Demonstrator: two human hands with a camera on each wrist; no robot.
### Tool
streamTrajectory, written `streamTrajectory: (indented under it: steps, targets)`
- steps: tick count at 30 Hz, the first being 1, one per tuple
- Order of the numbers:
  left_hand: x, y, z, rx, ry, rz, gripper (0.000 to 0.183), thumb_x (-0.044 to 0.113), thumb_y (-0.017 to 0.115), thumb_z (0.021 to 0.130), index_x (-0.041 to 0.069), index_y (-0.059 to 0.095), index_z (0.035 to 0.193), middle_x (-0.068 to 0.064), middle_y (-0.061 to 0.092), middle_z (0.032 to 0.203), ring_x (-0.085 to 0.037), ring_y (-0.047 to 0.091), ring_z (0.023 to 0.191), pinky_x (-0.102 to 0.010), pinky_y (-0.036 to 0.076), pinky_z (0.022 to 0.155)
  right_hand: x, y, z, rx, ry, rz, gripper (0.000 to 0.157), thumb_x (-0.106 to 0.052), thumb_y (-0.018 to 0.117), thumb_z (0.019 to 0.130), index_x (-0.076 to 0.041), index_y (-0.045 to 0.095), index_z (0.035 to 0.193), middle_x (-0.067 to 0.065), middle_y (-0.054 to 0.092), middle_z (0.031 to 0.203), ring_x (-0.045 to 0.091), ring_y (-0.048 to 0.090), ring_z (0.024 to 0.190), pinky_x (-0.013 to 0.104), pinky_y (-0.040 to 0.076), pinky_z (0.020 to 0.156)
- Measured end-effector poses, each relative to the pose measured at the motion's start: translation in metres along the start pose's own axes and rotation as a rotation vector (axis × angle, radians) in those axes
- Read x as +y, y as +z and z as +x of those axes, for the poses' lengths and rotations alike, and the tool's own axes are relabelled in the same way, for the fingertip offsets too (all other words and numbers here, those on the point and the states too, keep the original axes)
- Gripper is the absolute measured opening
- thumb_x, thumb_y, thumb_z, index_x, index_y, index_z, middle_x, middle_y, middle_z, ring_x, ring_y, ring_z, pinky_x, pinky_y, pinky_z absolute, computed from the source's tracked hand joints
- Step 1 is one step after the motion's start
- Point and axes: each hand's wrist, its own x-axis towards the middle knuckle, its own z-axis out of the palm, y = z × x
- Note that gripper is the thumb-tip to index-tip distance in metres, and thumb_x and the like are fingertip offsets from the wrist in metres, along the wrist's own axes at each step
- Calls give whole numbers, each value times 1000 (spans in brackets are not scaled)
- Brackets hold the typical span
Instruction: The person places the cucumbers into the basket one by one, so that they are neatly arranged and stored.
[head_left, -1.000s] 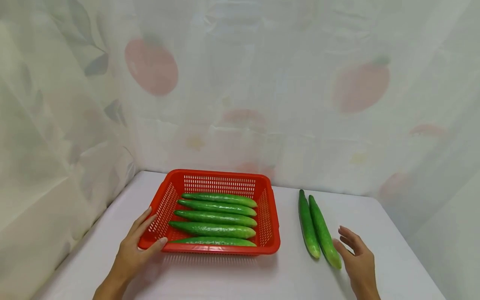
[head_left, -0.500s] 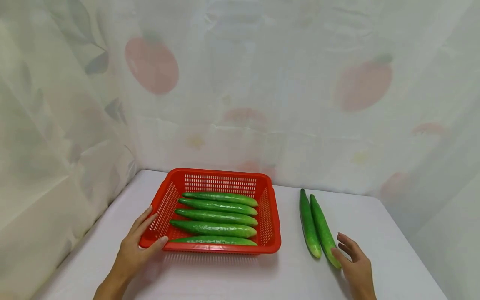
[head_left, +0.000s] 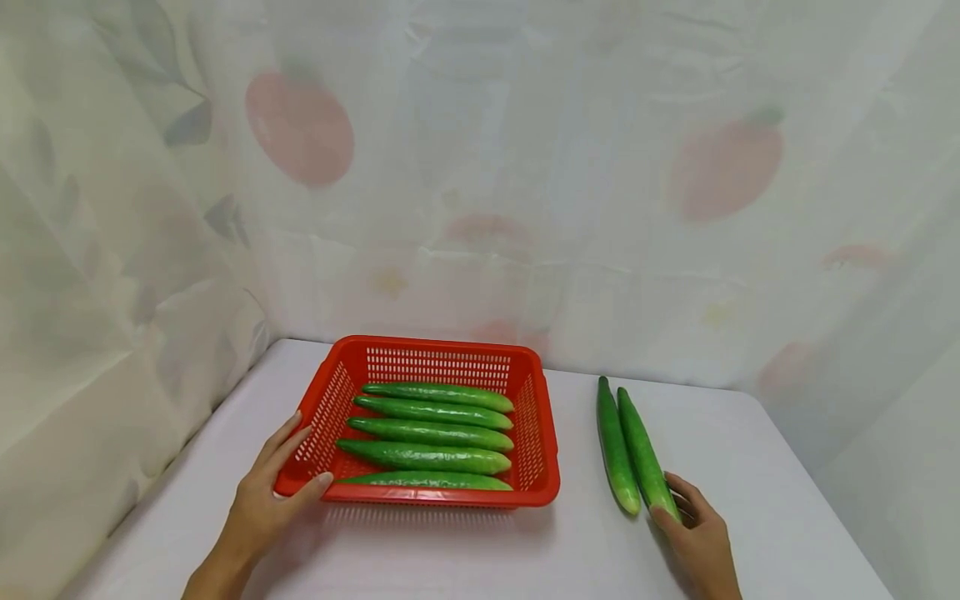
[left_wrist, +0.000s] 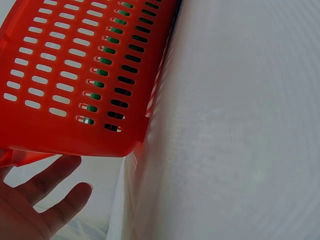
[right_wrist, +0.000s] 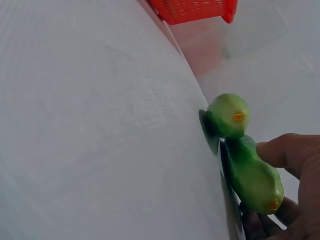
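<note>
A red plastic basket (head_left: 542, 433) holds several green cucumbers (head_left: 431, 435) lying side by side. At its front left corner is my left hand (head_left: 258, 500), fingers spread along the left side and thumb by the front rim; in the left wrist view two fingers (left_wrist: 67, 200) extend loosely beside the basket wall (left_wrist: 55, 100). Two more cucumbers lie on the table to the right. My right hand (head_left: 701, 529) grips the near end of the outer cucumber (head_left: 639, 442), thumb on one side and fingers on the other. The inner cucumber (head_left: 617, 454) lies right beside it, untouched.
A white-covered table (head_left: 585, 550) bears everything. Pale curtains (head_left: 570, 208) with faded fruit prints hang behind it and along the left side (head_left: 90, 333). The basket stands near the back left, with a strip of tabletop between it and the two loose cucumbers.
My right hand has moved left onto the outer cucumber's near end, and its fingers have closed around it. The left hand and the basket have stayed in place.
</note>
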Motion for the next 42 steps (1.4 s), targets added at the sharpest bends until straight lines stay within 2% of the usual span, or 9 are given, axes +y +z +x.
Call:
streamTrajectory:
  steps: [4,10,14,17,23,26,34,39,42]
  targets:
    - [0,-1,1,4,8,-4,68,10,82,76,8,53,138,-2,36,150,0,30,132,-6,25,95,0,3,1,-13,21,-62,55,-12,72,86,-7,51,137,21,51,134,37,52,117,9,38,78]
    - [0,-2,1,-2,4,1,67,11,81,77,8,52,138,-2,36,150,1,30,132,-6,24,94,3,6,0,3,21,-166,58,-16,73,84,-7,51,137,25,54,128,36,56,109,40,48,81]
    - [1,-2,0,-4,-6,3,67,12,81,78,8,53,138,0,36,150,0,31,132,-6,24,94,4,8,-1,102,19,-197,53,-15,74,82,-6,57,131,26,59,120,34,59,98,38,48,71]
    - [1,-2,0,-7,-12,6,67,13,81,78,9,52,138,0,36,151,0,30,132,-6,25,94,5,9,-1,187,46,-175,48,-14,74,82,-5,61,127,26,61,117,34,59,96,40,47,70]
    - [0,0,1,-13,-9,-2,68,12,80,78,10,52,139,-1,35,151,1,30,132,-5,25,93,9,9,0,249,171,-48,47,-20,69,87,-4,59,130,26,55,128,40,51,115,51,42,90]
    - [1,0,1,-16,-12,-6,67,12,80,78,10,52,139,-1,35,151,2,30,131,-5,26,92,8,6,-2,281,212,-8,49,-28,68,90,-5,59,132,23,55,130,36,50,117,47,40,90]
    - [4,0,1,-20,-28,9,66,16,80,80,10,51,140,2,35,151,3,30,130,-5,27,91,3,-3,-3,349,310,105,58,-43,67,88,-11,58,135,16,57,129,19,50,108,15,36,72]
    - [2,0,1,-17,-17,5,67,14,80,79,10,52,139,1,35,151,2,30,131,-5,27,92,3,-4,-1,371,322,225,55,-34,71,88,-8,58,134,19,57,126,-3,56,86,7,43,65]
    - [-1,0,1,-15,-6,-1,67,12,80,78,9,52,139,-1,35,151,1,29,132,-5,25,93,0,-3,-1,386,316,340,53,-26,73,87,-4,58,134,18,54,125,-8,58,78,9,47,67]
